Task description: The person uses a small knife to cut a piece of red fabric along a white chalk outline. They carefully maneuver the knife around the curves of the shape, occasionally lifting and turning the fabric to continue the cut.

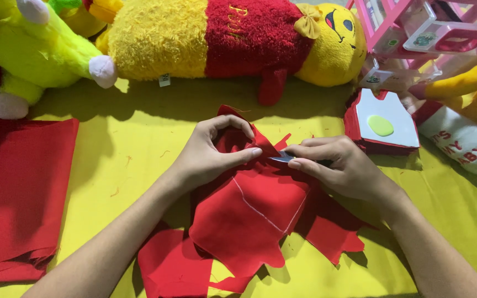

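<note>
While my left hand [212, 157] pinches the red felt piece [249, 212] at its top edge, my right hand [338, 165] grips a small blade [281, 158] just beside, felt stretching toward me on the yellow cloth [133, 149].

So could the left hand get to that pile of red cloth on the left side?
Probably yes. The left hand is pinching the red fabric piece now, but only bare yellow table cover lies between it and the red cloth stack. It would have to let go first.
</note>
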